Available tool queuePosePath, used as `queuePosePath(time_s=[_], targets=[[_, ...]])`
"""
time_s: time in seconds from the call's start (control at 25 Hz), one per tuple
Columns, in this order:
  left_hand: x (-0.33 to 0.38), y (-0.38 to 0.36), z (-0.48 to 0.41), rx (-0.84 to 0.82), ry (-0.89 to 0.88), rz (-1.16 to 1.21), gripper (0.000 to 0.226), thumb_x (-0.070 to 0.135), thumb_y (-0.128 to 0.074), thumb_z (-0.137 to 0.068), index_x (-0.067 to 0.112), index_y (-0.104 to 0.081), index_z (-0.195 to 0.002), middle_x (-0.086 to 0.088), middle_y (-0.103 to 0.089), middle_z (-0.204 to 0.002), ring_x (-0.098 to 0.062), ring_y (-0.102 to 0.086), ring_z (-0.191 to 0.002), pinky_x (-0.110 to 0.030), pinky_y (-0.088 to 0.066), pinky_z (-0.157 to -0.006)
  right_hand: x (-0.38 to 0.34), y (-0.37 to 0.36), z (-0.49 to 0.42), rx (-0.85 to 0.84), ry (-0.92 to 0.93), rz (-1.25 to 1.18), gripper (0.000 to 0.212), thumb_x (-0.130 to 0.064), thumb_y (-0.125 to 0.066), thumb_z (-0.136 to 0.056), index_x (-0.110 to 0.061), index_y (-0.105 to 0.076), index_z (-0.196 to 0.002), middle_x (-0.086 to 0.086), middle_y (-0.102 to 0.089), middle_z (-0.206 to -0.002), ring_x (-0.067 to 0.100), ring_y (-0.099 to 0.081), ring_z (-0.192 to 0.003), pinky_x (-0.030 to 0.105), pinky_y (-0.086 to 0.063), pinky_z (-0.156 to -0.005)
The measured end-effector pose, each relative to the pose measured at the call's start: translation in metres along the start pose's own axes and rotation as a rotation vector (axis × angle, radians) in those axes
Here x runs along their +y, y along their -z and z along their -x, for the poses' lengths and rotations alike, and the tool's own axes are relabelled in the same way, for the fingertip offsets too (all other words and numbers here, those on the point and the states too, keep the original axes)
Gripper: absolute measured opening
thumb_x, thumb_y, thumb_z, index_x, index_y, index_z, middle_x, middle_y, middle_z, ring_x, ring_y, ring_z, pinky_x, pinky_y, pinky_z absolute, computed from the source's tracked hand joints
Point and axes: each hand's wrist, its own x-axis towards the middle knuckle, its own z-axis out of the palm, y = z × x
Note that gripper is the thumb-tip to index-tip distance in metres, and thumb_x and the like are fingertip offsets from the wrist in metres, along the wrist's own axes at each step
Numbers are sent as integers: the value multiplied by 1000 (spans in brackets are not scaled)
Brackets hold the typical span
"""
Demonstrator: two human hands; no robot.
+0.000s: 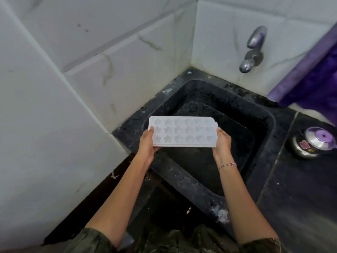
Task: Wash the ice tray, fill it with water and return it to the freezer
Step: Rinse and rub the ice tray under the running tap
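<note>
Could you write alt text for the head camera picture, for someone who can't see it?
A person's left hand and right hand grip the short ends of a white plastic ice tray with star-shaped moulds, held over a black stone sink. A silver metal tap juts from the white tiled wall beyond, with no water visibly running.

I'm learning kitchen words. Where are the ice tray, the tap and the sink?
ice tray (pixel 182 132): head view, middle row of its moulds.
tap (pixel 244 67): head view, the tip of its spout.
sink (pixel 228 101): head view, its bare back wall.
</note>
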Motion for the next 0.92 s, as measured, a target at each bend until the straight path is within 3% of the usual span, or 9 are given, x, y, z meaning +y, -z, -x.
queuePosePath(time_s=[0.08,0.24,0.44,0.52,0.64,0.72,0.84,0.92], targets=[[3,-19,-11,-74,21,-42,35,31,-40,-100,14,-47,-130,-8,-61,-125,-23,-62,-105,-35,-55,-75,-7,10,-9,62,10,-17,29,-18,-45,-99,0,-61,-116,11,-66,-106,24,-65,-94,30,-55,-78],[16,-62,-41,-169,12,-110,28,30,-39,-101,20,-49,-125,-5,-63,-116,-21,-63,-98,-36,-54,-70,-25,21,-33,140,34,-50,20,-15,-48,-97,-6,-65,-97,4,-68,-85,18,-65,-75,24,-54,-60],[37,-106,-75,-275,10,-170,25,30,-39,-101,23,-50,-122,-3,-63,-114,-22,-62,-100,-39,-55,-71,-63,19,-59,184,28,2,16,-8,-54,-88,-8,-66,-78,3,-69,-72,18,-64,-64,25,-50,-57],[45,-116,-87,-293,26,-152,24,30,-39,-101,21,-50,-121,-4,-63,-116,-25,-61,-104,-41,-55,-71,-86,13,-72,178,54,27,17,-11,-51,-90,-9,-67,-83,2,-69,-74,15,-65,-67,23,-50,-57],[58,-126,-107,-311,29,-165,30,30,-41,-100,19,-50,-126,-5,-63,-118,-27,-61,-106,-41,-55,-69,-129,0,-102,207,136,70,26,-20,-46,-95,-7,-62,-111,5,-68,-98,12,-63,-88,25,-47,-78],[67,-134,-118,-335,14,-199,32,30,-41,-100,18,-50,-129,-6,-63,-118,-27,-61,-106,-40,-55,-67,-163,-16,-128,222,187,75,33,-20,-45,-97,-1,-52,-124,10,-60,-107,17,-58,-91,28,-47,-84],[75,-144,-131,-360,18,-211,32,30,-41,-100,19,-51,-128,-6,-63,-117,-25,-62,-103,-39,-54,-66,-204,-51,-154,166,171,85,27,-14,-41,-98,-1,-47,-122,10,-49,-95,16,-48,-73,28,-45,-75],[80,-149,-139,-374,6,-228,29,30,-40,-100,19,-51,-125,-3,-65,-109,-22,-62,-97,-37,-53,-64,-214,-69,-172,113,119,64,23,-10,-39,-98,-6,-47,-120,5,-50,-89,16,-48,-78,33,-44,-83]])
